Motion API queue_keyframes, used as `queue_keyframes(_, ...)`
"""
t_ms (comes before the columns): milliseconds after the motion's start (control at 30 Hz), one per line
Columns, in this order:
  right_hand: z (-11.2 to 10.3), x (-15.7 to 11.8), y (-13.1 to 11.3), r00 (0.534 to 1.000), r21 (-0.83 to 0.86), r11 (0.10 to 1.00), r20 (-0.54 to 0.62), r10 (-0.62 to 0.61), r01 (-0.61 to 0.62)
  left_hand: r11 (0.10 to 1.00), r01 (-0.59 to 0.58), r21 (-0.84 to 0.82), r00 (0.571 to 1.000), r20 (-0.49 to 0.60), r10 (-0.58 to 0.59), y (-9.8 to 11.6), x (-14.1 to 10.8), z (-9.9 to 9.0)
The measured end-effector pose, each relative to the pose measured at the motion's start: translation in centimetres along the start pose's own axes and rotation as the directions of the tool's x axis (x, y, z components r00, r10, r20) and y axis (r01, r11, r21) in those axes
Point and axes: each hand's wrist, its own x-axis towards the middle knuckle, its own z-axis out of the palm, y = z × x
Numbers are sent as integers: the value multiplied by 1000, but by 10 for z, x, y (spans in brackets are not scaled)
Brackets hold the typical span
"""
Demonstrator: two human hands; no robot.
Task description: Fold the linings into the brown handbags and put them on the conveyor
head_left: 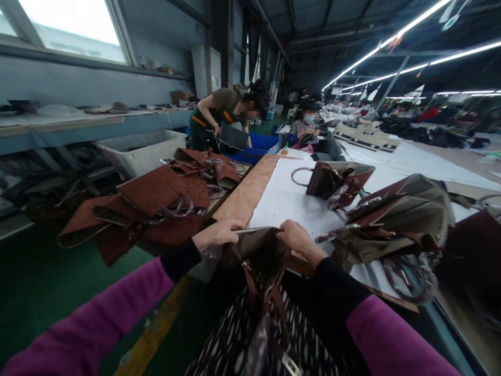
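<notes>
Ahead of the right hand (296,238), bare room runs along the left edge of the white-sheeted bench (276,203). Heaped reddish-brown bags (172,183) block the way beyond that edge; olive-lined brown bags (403,214) crowd the right side.

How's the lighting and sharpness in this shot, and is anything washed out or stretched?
Head view: the window is washed out nearly white, and the ceiling lights glare; head view: the floor sinks into shadow, as does the inside of the bag in the hands; head view: the room's far end looks soft, and the sleeves appear stretched toward the lower corners.
</notes>
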Motion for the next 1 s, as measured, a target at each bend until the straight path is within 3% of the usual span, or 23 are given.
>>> queue_keyframes(67,-8,-13,5,998,10,1000,57,-28,27,981,124,-151,980,171,-98,-10,17,-10)
queue_keyframes(133,-9,-33,14,987,42,998,149,-61,55,949,197,-246,952,279,-125,-23,28,-8)
queue_keyframes(233,7,-68,34,937,229,973,332,-110,33,936,224,-273,929,350,-120,-41,34,14)
queue_keyframes(333,36,-96,55,949,352,936,304,-88,-26,938,221,-267,904,416,-94,-50,30,38)
queue_keyframes(433,55,-109,68,963,468,883,248,-103,-27,940,158,-304,904,428,-14,-49,27,49)
queue_keyframes(600,56,-112,69,941,712,702,255,-222,-27,933,158,-324,909,417,-10,-42,25,51)
queue_keyframes(767,54,-106,70,937,696,717,275,-216,-39,949,139,-285,937,348,-33,-46,22,55)
queue_keyframes(1000,62,-97,73,938,660,751,283,-202,-37,936,183,-301,926,371,-62,-50,24,54)
